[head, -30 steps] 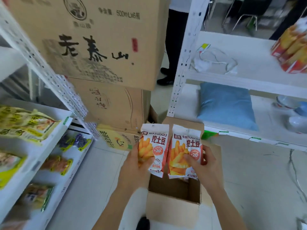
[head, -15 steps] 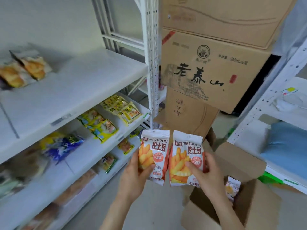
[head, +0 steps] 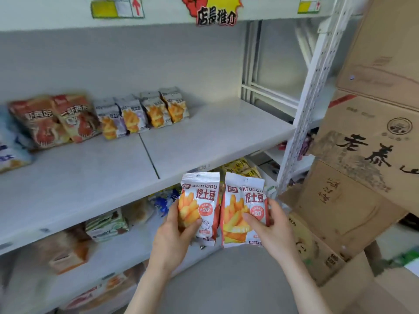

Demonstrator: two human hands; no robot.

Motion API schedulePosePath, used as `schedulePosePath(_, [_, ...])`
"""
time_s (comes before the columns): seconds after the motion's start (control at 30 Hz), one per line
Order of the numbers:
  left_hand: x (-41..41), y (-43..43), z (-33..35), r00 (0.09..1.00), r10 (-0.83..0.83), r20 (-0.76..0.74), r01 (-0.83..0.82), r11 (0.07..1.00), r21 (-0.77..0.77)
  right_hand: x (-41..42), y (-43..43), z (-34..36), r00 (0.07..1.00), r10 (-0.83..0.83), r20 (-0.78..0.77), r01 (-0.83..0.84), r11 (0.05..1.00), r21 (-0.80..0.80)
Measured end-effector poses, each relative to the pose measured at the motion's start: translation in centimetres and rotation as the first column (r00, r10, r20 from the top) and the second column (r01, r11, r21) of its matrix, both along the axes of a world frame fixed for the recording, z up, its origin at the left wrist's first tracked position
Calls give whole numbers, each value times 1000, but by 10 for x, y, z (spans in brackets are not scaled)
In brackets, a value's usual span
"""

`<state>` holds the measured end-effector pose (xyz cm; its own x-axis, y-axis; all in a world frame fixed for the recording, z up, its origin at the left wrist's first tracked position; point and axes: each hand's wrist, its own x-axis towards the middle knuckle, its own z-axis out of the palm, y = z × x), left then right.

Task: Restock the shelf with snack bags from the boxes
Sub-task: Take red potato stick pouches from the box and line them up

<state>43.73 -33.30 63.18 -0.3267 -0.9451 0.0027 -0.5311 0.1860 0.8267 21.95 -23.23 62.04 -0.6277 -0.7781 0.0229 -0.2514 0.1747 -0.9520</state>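
Shelf unit (head: pixel 204 141), white, fills the left and far side; wide bare board at mid height. Stacked cardboard boxes (head: pixel 371 141) crowd the right, close against the perforated upright (head: pixel 303 123).

Far left on that board: a row of shelved snack bags (head: pixel 142 114) leaning back, the same fry-print kind on its right end, larger red bags (head: pixel 54 121) to the left. Bare board runs right of the row up to the upright.

Near centre, below the board's front edge: left hand (head: pixel 174 241) closed around a left fry bag (head: pixel 199 207), thumb across the front, fingers behind. There may be a second bag tucked behind it; cannot tell. Right hand (head: pixel 272 227) likewise closed on a right fry bag (head: pixel 244 211), thumb on the face. Both bags upright, side by side, edges just about touching, not yet on the shelf.

Risks, as judgement:
- The leaning row looks loosely propped; pushing new bags in against its right end could topple it.
- Bags are puffy and slick; set upright on bare board with nothing behind, they may slide flat or fall forward off the edge.
- Right arm passes near the boxes and upright; a wide swing could clip them.
- Thumb-only hold on the fronts; a bag could slip during the reach up.
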Motion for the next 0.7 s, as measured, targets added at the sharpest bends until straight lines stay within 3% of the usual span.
schedulePosePath(0.33, [23,-57,41,990,142,5,-140,981,-134,17,-86,45,988,122,-94,-128,990,-62])
schedulePosePath(0.7, [-64,-112,48,977,201,-72,-210,967,-142,-73,-159,65,963,201,-179,-216,974,-63])
